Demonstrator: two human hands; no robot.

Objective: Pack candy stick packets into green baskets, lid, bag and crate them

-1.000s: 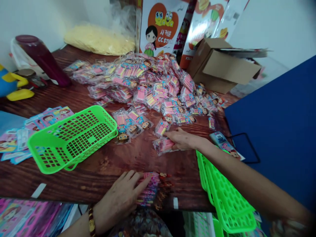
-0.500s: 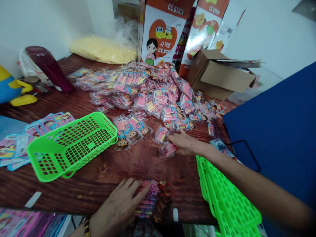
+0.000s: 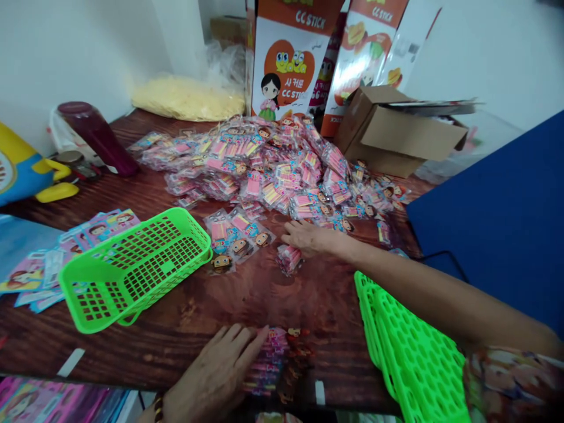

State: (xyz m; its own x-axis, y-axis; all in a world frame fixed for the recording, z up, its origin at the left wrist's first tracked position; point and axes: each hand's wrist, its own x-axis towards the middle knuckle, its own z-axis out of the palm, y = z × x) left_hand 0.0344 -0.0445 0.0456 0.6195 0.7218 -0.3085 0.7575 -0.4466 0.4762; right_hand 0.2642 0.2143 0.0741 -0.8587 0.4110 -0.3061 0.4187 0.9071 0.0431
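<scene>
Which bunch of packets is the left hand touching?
The row of packets at the near edge of the table: the left hand rests on it. The smaller bunch is by the right hand; the big pile lies farther back.

Between my left grip (image 3: 215, 367) and my right grip (image 3: 307, 237), a bare stretch of the tabletop (image 3: 238, 299) leaves me room to pass. To its left, the green basket (image 3: 115, 277) bars a low sweep; to its right, a green perforated stack (image 3: 412, 349) narrows the way. Beyond my right grip, the heap of packets (image 3: 264, 158) blocks me, backed by the open cardboard box (image 3: 409, 135) and the tall printed carton (image 3: 288, 73). A packed row (image 3: 268, 367) stops my left grip sliding right; the blue panel (image 3: 497, 217) walls off the right side.
</scene>
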